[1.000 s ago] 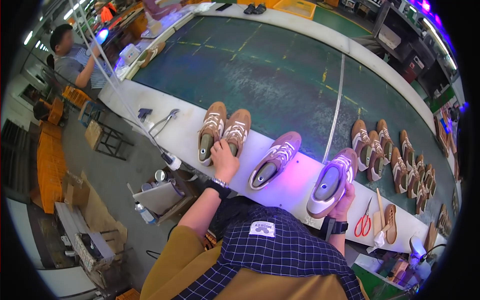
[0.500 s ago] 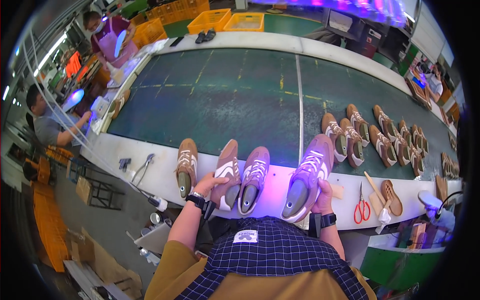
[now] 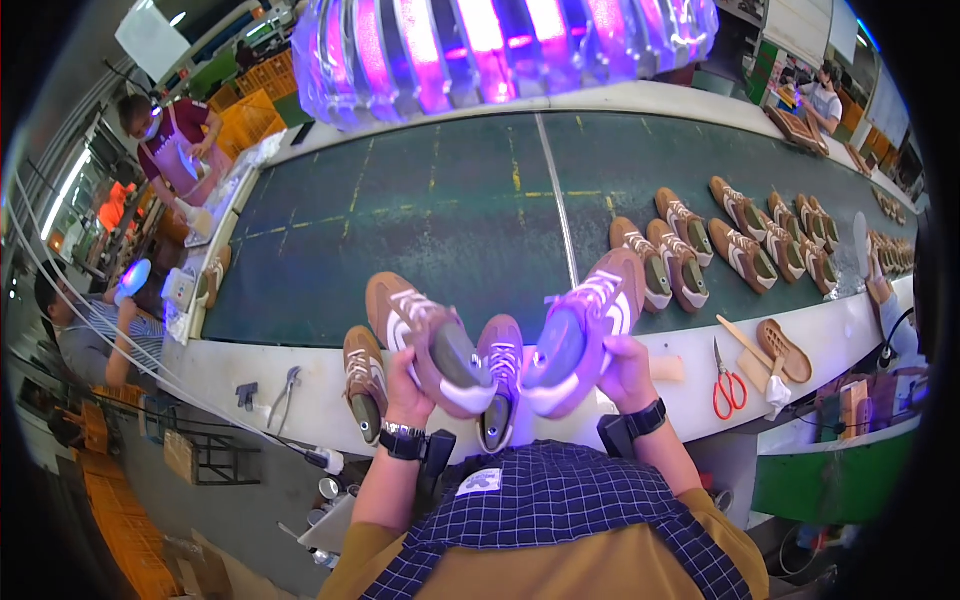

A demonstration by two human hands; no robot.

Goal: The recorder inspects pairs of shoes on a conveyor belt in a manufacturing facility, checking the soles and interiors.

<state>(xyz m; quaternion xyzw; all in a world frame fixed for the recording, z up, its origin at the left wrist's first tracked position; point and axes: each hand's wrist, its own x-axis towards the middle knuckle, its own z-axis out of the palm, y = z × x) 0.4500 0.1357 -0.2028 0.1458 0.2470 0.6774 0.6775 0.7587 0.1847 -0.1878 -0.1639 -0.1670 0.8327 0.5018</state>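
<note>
So the person's got a shoe in each hand, both lifted up off the surface (image 3: 300,375). The left hand (image 3: 405,385) has its grip clamped around the heel end of a brown sneaker (image 3: 425,340), with the opening of the shoe facing up toward the camera and the toe pointing away to the upper left. The right hand (image 3: 625,370) is clamped the same way on the heel of a second sneaker (image 3: 585,330), toe tilted away and up to the right, and it looks purple under the lamp glow. Both wrists have dark watches on.

Right between the two grips, another sneaker (image 3: 500,390) lies on the white surface, toe pointing away. Just left of the left grip sits one more brown sneaker (image 3: 362,380), also flat on the surface. Farther left are a couple of small metal tools (image 3: 290,385).

Off to the right of the right grip there's a pair of red-handled scissors (image 3: 728,385) and a tan insole (image 3: 785,350) beside it.

Beyond both hands runs the dark green conveyor belt (image 3: 420,220), with a row of finished brown sneakers (image 3: 700,250) lined up to the far right. Above that hangs a big purple-lit lamp (image 3: 500,40). On the far left, another person (image 3: 170,135) stands at the belt's edge.
</note>
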